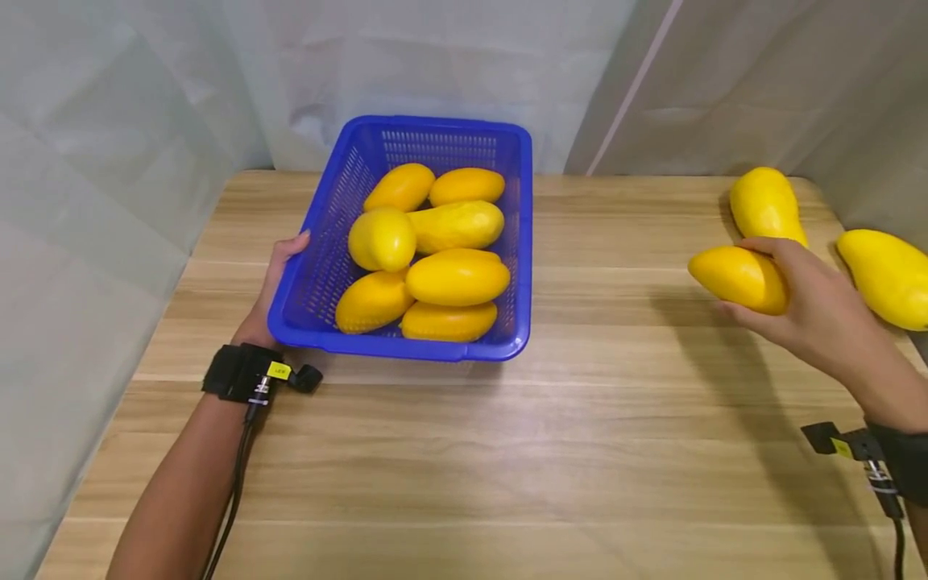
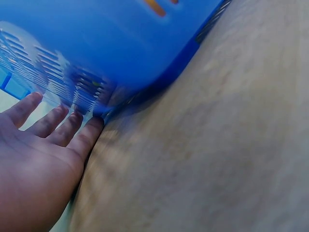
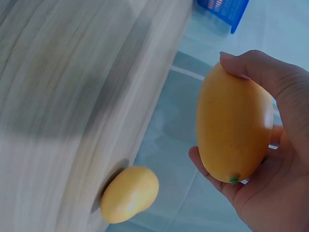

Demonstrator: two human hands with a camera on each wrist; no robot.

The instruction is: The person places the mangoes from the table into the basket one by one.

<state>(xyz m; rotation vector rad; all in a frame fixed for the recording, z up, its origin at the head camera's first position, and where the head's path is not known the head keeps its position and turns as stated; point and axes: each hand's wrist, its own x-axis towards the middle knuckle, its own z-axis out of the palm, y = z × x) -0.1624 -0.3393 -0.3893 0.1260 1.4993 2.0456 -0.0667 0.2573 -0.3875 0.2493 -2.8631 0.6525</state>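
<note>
Mid-transfer: right hand wrapped around a mango, left hand flat against the blue basket. Next, probably carrying across, lowering onto the pile.

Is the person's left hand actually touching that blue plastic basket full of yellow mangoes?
Touching. In the left wrist view the left hand lies with straight fingertips against the perforated wall of the blue plastic basket.

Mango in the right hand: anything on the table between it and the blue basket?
Nothing visible. The right hand grips the mango above bare wooden table, which runs clear to the blue basket. The two loose mangoes lie behind it, away from the basket. The left hand rests against the basket's far side.
</note>
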